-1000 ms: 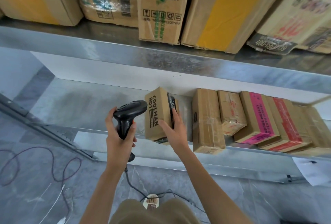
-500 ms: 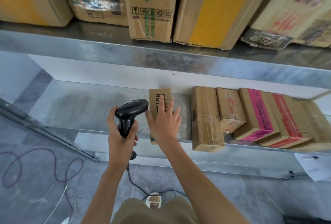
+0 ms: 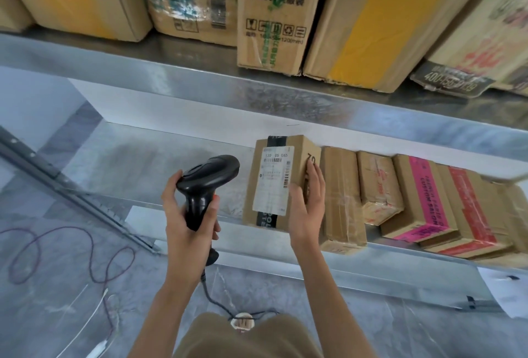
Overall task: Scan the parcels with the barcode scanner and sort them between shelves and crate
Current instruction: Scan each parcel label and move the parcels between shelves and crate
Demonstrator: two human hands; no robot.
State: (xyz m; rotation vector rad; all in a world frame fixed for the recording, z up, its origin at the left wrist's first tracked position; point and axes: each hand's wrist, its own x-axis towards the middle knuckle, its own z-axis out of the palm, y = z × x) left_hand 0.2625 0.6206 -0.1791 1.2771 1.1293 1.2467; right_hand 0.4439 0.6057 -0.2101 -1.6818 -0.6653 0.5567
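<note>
Grey marbled floor (image 3: 285,300) fills the lower part of the view, seen from above by a person standing at a metal shelving unit. Its upper shelf (image 3: 200,83) carries a row of large cardboard boxes (image 3: 271,11), two of them with broad yellow tape. On the lower shelf (image 3: 143,169) stands a brown parcel (image 3: 278,183), upright at the shelf's front edge, with a white shipping label (image 3: 273,183) facing the viewer; barcodes are printed on the label, though the small text is too blurred to read. A strip of black tape runs over the parcel's top and bottom.

Of the two hands, the right hand (image 3: 307,206) grips the parcel's right side, thumb on the labelled face and fingers wrapped round the side panel. The left hand (image 3: 185,220) is closed round the handle of a black barcode scanner (image 3: 207,183), held just left of the parcel and apart from it, its head pointing right toward the label. The scanner's dark cable (image 3: 211,294) hangs down from the handle to the floor.

Just right of the parcel, apparently touching it, a row of smaller parcels (image 3: 400,197) leans along the lower shelf; two have bright pink tape. A thin purple wire (image 3: 57,249) loops across the floor at the left.
</note>
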